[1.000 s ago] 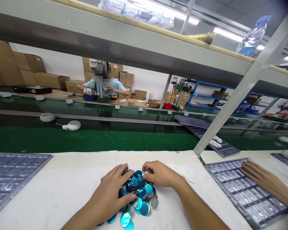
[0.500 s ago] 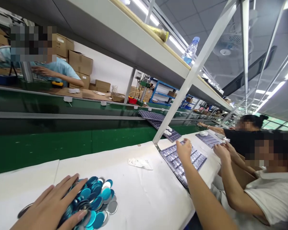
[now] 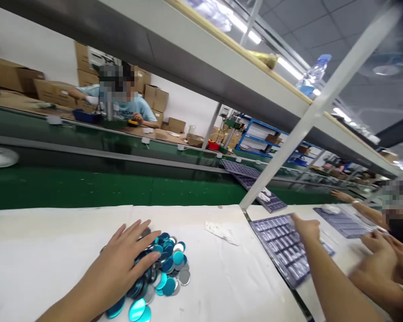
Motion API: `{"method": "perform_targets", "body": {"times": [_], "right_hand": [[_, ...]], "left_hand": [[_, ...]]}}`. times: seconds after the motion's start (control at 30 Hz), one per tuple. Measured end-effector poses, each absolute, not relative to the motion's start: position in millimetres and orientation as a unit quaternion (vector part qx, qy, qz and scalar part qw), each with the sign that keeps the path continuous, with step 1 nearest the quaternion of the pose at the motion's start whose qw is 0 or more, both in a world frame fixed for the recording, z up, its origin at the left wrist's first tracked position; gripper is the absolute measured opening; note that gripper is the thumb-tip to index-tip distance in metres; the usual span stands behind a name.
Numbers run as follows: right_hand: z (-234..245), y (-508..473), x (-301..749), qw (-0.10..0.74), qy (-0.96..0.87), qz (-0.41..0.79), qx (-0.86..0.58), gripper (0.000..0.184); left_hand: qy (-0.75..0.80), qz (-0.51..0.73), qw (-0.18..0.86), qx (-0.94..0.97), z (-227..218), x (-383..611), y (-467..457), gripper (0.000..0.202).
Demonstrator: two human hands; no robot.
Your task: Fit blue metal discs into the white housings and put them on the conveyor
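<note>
My left hand (image 3: 127,257) lies over a heap of small round discs (image 3: 168,264), some shiny blue, some silver. Its fingers are spread, and the palm hides part of the heap. To the right, my right hand (image 3: 307,229) is at the far edge of a grey plastic tray (image 3: 278,241) with rows of rectangular pockets. Its fingers look closed on that edge, though the hand itself covers part of the grip. Clear or shiny pieces seem to fill the pockets.
A crumpled white paper (image 3: 221,232) lies on the white table cover (image 3: 208,277). A slanted post (image 3: 278,165) rises beside the tray, under a shelf (image 3: 221,62). More trays (image 3: 245,174) rest on the green conveyor (image 3: 188,188). Co-workers' hands (image 3: 379,250) are close on the right.
The view has swung left. My right hand has come down from above the tray to its far edge, and the tray has shifted away from the table's front. My left hand stays on the discs.
</note>
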State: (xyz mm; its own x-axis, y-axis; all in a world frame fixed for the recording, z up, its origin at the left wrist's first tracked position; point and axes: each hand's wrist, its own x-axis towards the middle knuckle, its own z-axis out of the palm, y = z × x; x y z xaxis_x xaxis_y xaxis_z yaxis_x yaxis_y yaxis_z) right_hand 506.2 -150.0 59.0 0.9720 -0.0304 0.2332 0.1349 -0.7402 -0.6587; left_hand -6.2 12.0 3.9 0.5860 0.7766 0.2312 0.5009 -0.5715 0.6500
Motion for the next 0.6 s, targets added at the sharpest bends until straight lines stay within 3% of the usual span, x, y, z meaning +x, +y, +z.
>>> {"method": "perform_targets", "body": {"times": [0.13, 0.23, 0.3, 0.4, 0.47, 0.6], "right_hand": [[59.2, -127.1, 439.1, 0.42, -0.126, -0.046, -0.897, 0.083], [44.7, -103.9, 335.6, 0.487, -0.302, 0.074, -0.816, 0.086], [37.3, -88.5, 257.8, 0.569, -0.485, 0.23, -0.623, 0.096], [36.0, -66.7, 174.2, 0.54, -0.587, 0.313, -0.516, 0.093], [35.2, -52.0, 155.9, 0.506, -0.607, 0.299, -0.535, 0.081], [21.5, -21.0, 178.2, 0.435, -0.583, 0.221, -0.65, 0.026]], "left_hand": [[0.386, 0.345, 0.358, 0.777, 26.1, -1.9, -5.0, 0.037], [0.371, 0.357, 0.541, 0.665, 34.0, 3.5, -20.2, 0.035], [0.331, 0.342, 0.694, 0.54, 35.8, 7.5, -28.8, 0.031], [0.243, 0.359, 0.838, 0.332, 37.3, 8.8, -33.7, 0.033], [0.228, 0.386, 0.853, 0.267, 38.8, 4.8, -30.2, 0.033], [0.277, 0.424, 0.827, 0.246, 40.8, -6.7, -16.8, 0.034]]}}
